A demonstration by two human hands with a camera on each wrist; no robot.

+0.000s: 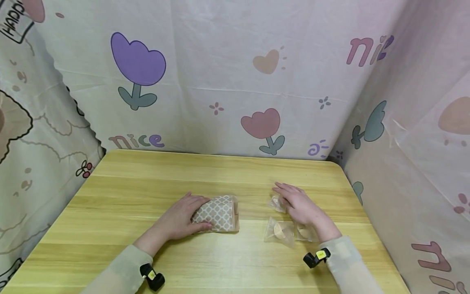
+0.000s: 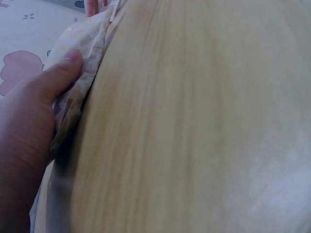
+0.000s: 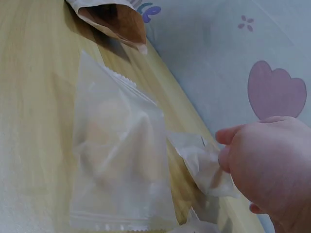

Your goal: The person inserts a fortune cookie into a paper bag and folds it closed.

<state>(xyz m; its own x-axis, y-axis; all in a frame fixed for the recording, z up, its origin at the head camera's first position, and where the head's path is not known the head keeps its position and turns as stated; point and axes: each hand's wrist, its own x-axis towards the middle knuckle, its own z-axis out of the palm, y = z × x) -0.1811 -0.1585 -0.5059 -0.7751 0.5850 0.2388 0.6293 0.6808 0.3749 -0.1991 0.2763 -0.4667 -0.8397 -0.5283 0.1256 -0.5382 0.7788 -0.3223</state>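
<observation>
- Two bare hands work over a yellow wooden table in the lower half of the head view.
- Left of the middle, we see the left hand, its thumb and fingers clamped on the left end of a brown and white patterned paper bag.
- At the top left of the right wrist view, we see the bag's brown mouth open.
- Right of the middle, we see the right hand with nearly straight fingers over a small see-through plastic packet; we cannot tell if they touch it.
- Just below, we see a clear packet with a pale round thing and a half-hidden packet beside it.
</observation>
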